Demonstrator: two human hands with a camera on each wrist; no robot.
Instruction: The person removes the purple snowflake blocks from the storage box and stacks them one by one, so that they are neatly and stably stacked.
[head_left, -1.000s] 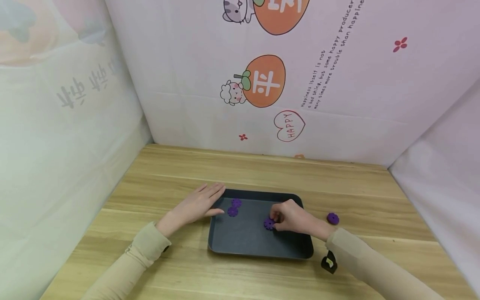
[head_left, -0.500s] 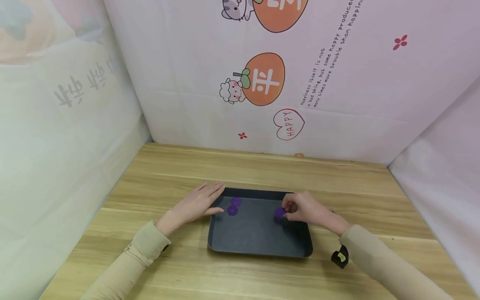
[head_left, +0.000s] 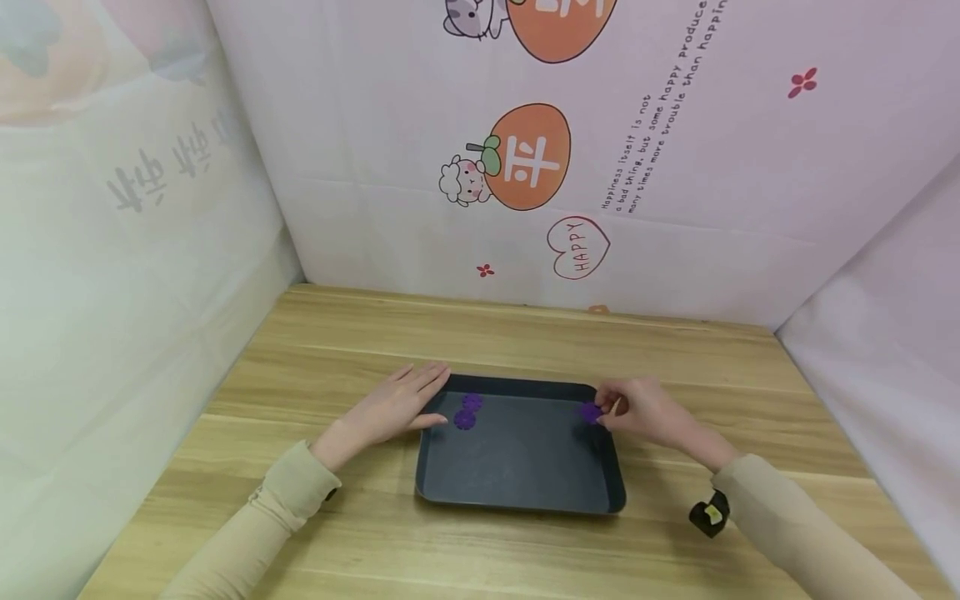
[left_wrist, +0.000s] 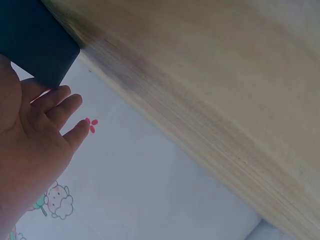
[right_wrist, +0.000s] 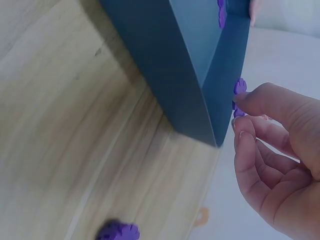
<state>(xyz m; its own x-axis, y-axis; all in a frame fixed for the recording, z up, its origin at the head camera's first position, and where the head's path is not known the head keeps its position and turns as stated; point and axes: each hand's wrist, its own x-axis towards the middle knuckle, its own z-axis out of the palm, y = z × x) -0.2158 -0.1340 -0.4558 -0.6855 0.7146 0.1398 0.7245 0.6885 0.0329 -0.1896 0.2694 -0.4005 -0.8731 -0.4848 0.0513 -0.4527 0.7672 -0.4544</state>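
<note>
My right hand (head_left: 641, 408) pinches a purple notched snowflake disc (head_left: 591, 412) between thumb and fingertips. It holds the disc above the far right corner of a dark grey rectangular tray (head_left: 517, 505). In the right wrist view the same disc (right_wrist: 240, 87) shows edge-on. My left hand (head_left: 393, 406) lies with straight fingers against the tray's far left corner, thumb stretched over the rim. Beside that thumb, inside the tray, lie two more purple snowflake discs, one (head_left: 472, 402) behind the other (head_left: 465, 420). Whether those two are joined or only touching, I cannot tell.
On the table (head_left: 360, 533), right of the tray, another purple disc (right_wrist: 118, 231) appears in the right wrist view; the head view hides it behind the right arm. A black strap piece (head_left: 708, 514) hangs at the right cuff. Printed cloth walls (head_left: 360, 233) enclose the table.
My right hand has lifted the purple snowflake disc from the tray's middle right and carried it right and away, to the far right corner. The left hand has stayed put.
</note>
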